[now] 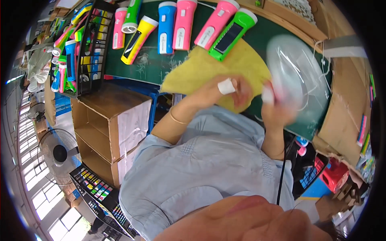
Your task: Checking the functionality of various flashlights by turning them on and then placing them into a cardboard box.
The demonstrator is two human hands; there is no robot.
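Note:
My left hand (237, 91), with white tape around the thumb, hovers over a yellow cloth (213, 68) on the green table. Its fingers look curled but are smeared by motion, and I cannot make out anything in them. At the right, my right hand (279, 108) also has white tape on it and grips a clear plastic bag (291, 56), blurred by motion. A pinkish smear shows by its fingers. Beyond the hands lie several flashlights: a green one (233, 34) with a dark panel, a pink one (217, 23), a blue one (167, 28) and a yellow one (139, 40).
A black basket (91, 48) filled with colourful flashlights stands at the left. Nearer me is an open cardboard box (106, 120) with shelves. Cardboard (341, 92) borders the table's right side, where a thin white cord hangs. A fan (59, 154) stands far left.

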